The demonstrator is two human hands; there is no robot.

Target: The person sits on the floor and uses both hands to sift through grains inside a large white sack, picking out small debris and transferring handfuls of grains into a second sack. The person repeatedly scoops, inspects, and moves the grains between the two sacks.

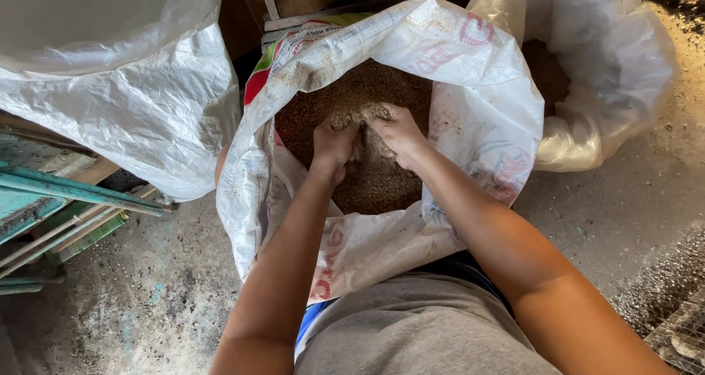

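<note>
brown granular feed (382, 184) fills an open white woven sack (477, 103) (rim rolled down), standing upright on the floor.

I see a woven plastic sack (470, 103), white and faintly glossy, filled with coarse, matt brown feed (382, 180). The floor (602, 213) looks like rough, dusty concrete, and the painted frame (73, 191) beside it seems scuffed.

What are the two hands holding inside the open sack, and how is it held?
Left hand and right hand, cupped together, hold a heap of brown grainy feed scooped from the white woven sack.
</note>
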